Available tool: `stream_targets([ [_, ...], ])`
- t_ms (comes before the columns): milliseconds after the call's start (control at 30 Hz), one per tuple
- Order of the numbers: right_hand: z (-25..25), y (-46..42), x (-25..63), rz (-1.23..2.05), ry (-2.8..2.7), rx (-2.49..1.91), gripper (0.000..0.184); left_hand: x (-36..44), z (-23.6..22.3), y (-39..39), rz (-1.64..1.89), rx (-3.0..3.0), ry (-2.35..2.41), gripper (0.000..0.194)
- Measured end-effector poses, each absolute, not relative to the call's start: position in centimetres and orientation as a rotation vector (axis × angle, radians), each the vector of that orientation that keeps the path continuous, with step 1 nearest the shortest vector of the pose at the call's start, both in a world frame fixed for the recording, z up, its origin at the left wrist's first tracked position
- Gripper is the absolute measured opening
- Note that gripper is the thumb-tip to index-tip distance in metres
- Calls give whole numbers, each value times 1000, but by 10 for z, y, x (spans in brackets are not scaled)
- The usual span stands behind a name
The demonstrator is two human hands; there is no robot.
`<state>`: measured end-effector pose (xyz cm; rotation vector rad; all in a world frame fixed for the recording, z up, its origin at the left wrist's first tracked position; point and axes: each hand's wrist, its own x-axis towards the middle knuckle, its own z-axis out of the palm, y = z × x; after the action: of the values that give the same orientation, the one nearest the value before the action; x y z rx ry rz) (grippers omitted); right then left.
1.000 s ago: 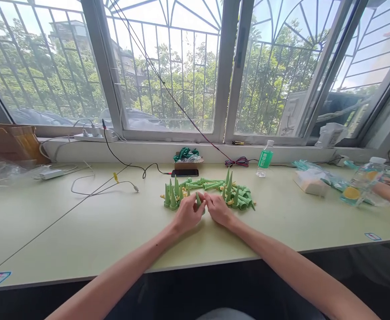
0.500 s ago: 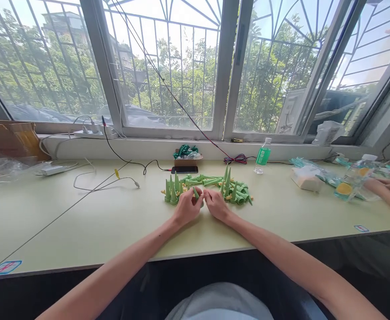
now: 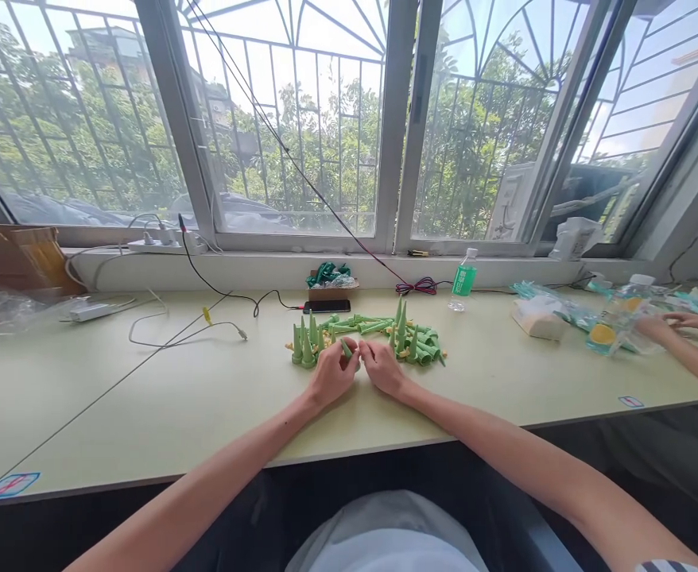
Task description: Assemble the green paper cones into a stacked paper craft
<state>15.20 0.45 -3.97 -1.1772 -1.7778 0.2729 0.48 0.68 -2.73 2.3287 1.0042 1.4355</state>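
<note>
My left hand (image 3: 331, 373) is closed around a green cone (image 3: 346, 348), whose tip points up and left. Close beside it, my right hand (image 3: 383, 369) has thumb and fingers pinched together; whatever is between them is too small to make out. Just left of my hands several green cones (image 3: 307, 351) stand upright on their wide ends. More upright cones (image 3: 401, 324) are at the right, with loose green cones (image 3: 426, 349) lying on their sides around them. Small yellowish bits are scattered among the cones.
Behind the cones lie a black phone (image 3: 327, 306) and a small box (image 3: 330, 292) with green wrapping. A bottle with a green label (image 3: 463, 280) stands to the right, near a tissue pack (image 3: 540, 319). Another person's hands (image 3: 662, 326) work at the far right. Cables (image 3: 188, 342) cross the left side.
The view has shifted slightly, so the scene sits a little further left. My hands keep almost the same pose around the cone.
</note>
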Motion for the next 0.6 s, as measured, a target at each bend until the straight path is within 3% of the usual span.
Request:
stream_targets([
  [167,-40,4,153,295,-1787,-1162,35,4,-27,7,1447,2326,1022,12],
  [600,-36,3,156,329,-1768,-1145,45,4,-28,2,1416,2485,1014,12],
])
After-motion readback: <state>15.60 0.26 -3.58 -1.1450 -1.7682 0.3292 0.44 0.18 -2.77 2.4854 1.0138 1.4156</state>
